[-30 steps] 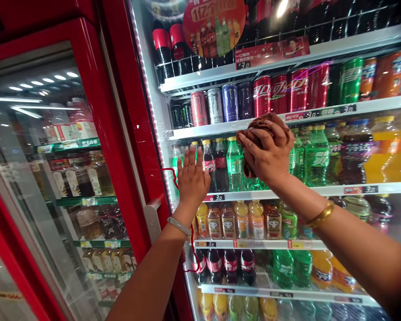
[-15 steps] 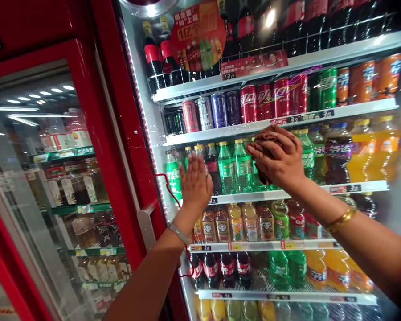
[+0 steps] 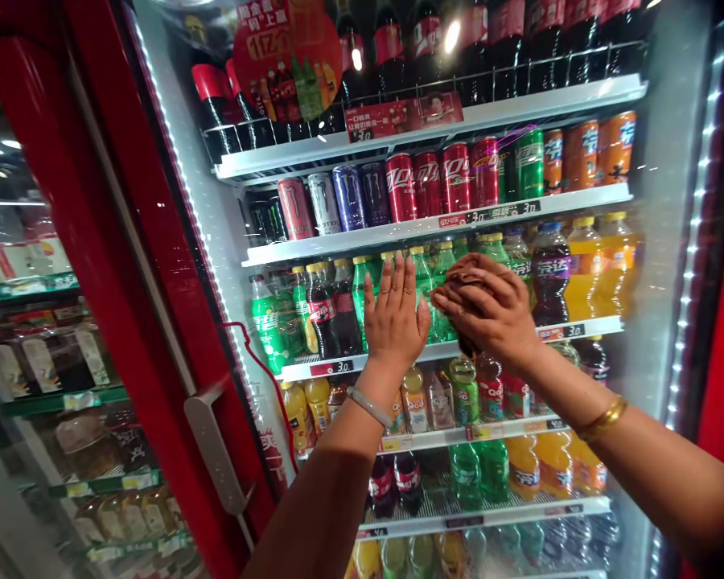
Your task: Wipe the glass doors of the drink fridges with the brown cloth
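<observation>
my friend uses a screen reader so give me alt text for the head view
A person's right hand holds a crumpled brown cloth, with the left hand raised flat beside it, before a lit drinks fridge. Its shelves hold cans and bottles; a grey handle is at left.

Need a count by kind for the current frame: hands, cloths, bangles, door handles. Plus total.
Hands: 2 (left hand, right hand)
Cloths: 1 (brown cloth)
Bangles: 2 (pale bangle, gold bangle)
Door handles: 1 (silver handle)
Total: 6
</observation>
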Tool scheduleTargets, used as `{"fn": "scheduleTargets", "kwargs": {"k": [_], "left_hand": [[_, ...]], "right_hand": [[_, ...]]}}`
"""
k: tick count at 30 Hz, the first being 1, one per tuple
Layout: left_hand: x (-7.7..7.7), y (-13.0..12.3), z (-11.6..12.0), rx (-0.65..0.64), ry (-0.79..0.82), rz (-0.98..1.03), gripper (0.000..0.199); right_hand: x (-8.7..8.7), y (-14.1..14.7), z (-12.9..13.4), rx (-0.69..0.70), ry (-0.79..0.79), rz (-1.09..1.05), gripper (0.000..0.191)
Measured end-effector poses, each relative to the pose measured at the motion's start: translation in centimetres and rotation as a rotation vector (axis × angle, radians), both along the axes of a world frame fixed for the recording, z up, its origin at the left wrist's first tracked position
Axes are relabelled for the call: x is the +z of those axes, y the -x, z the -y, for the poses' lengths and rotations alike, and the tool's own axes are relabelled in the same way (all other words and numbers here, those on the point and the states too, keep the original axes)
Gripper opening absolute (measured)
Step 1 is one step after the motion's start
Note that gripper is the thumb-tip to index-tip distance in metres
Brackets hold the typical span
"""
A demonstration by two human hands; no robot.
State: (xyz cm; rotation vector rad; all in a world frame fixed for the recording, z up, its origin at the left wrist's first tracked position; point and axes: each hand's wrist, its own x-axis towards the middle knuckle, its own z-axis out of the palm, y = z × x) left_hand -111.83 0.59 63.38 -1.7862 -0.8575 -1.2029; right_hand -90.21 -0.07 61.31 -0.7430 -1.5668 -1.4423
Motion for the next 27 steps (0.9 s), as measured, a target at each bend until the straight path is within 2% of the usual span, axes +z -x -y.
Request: {"fn": "scheduleTargets", "kwargs": {"k": [3, 6, 8, 11, 14, 16, 18, 20, 22, 24, 25, 27], "left_hand": [[-0.2, -0.3, 0.1, 0.043, 0.021, -0.018, 0.078], [0.0, -0.7, 0.3, 0.088, 0.035, -0.020, 0.075], [0.1, -0.8, 0.4, 0.108, 0.043, -0.023, 0.074], [0.1, -0.8, 0.4, 0.118, 0.057, -0.029, 0.075], [0.0, -0.7, 0.4, 0.118, 0.064, -0.028, 0.078], [0.0, -0.7, 0.3, 0.108, 0.060, -0.025, 0.079], [-0.1, -0.7, 0.2, 0.084, 0.058, -0.016, 0.081], [-0.1, -0.8, 0.2, 0.055, 0.062, -0.006, 0.084], [-0.1, -0.9, 0.2, 0.038, 0.071, 0.004, 0.085], [-0.1, -0.8, 0.2, 0.040, 0.074, 0.010, 0.086], [-0.2, -0.8, 0.3, 0.047, 0.074, 0.011, 0.085], [-0.2, -0.8, 0.3, 0.064, 0.071, 0.003, 0.084]], "right_hand": [[2.2, -0.9, -0.1, -0.011, 0.037, -0.256, 0.040], [4.4, 1.9, -0.8, 0.054, -0.013, -0.471, 0.041], [4.6, 4.1, -1.2, 0.088, -0.077, -0.467, 0.044], [2.4, 5.0, -1.1, 0.089, -0.094, -0.315, 0.051], [-0.8, 2.1, -0.5, 0.072, -0.036, -0.090, 0.058], [-1.7, -0.7, -0.3, 0.075, -0.016, -0.001, 0.058], [-0.7, -2.8, -0.4, 0.083, -0.013, -0.052, 0.053], [1.8, -3.2, -0.7, 0.098, -0.014, -0.214, 0.046], [4.5, -2.0, -1.1, 0.116, -0.018, -0.367, 0.042], [6.1, 0.1, -1.2, 0.120, -0.016, -0.433, 0.044], [6.3, 1.1, -1.3, 0.111, -0.008, -0.423, 0.046], [5.2, 2.3, -1.1, 0.093, -0.010, -0.335, 0.053]]}}
